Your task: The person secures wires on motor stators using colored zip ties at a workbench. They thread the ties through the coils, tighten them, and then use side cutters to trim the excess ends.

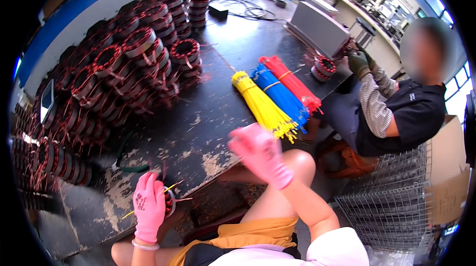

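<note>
My left hand (149,204), in a pink glove, is closed on a wire-wound stator (170,202) at the table's near edge. A yellow wire (171,186) sticks out on both sides of this hand, and thin copper-coloured leads rise by its fingertips. My right hand (258,148), also gloved in pink, hovers just in front of a bundle of yellow wires (260,105). Its fingers are curled together; whatever they may hold is hidden. Beside the yellow bundle lie a blue wire bundle (281,95) and a red wire bundle (291,83), each tied with a band.
Stacked stators (124,67) fill the left of the worn black table (198,132). Across the table's right end, a co-worker (396,112) in gloves handles something beside a grey box (320,28) and a single stator (323,67). Wire-mesh crates (386,211) stand at the right.
</note>
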Tool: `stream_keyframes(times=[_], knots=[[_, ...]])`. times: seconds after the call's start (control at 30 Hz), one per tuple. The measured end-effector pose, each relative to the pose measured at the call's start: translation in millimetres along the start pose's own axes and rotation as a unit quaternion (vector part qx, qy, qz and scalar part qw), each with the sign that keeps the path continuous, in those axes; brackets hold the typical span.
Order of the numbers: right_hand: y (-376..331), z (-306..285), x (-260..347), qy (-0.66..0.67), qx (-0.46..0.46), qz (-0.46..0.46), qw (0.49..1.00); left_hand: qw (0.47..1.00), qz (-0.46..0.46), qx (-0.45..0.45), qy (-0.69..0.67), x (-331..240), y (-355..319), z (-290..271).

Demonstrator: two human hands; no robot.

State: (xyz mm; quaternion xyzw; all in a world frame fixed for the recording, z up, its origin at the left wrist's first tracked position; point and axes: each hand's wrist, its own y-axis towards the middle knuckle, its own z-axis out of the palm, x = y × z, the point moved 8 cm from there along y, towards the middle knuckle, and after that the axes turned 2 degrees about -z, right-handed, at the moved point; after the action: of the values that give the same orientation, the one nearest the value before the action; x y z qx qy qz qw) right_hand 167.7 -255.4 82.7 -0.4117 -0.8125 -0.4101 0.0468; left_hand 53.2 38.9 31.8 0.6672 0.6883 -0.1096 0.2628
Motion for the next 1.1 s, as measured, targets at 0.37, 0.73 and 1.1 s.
stream_keyframes(times=[0.37,0.73,1.1], knots=[[-96.6,-116.7,-184.2,0.002,0.027,0.442,0.897,0.998,0.05,0.032,-0.019,-9.4,8.9,5.0],[-9.7,-126.5,-10.7,0.093,-0.045,0.229,0.968,0.964,0.198,-0.169,0.052,-81.5,0.4,-54.4],[-110.7,-126.3,-148.0,-0.099,0.037,0.431,0.896,0.985,0.14,-0.103,-0.009,-63.3,-7.9,-34.4]])
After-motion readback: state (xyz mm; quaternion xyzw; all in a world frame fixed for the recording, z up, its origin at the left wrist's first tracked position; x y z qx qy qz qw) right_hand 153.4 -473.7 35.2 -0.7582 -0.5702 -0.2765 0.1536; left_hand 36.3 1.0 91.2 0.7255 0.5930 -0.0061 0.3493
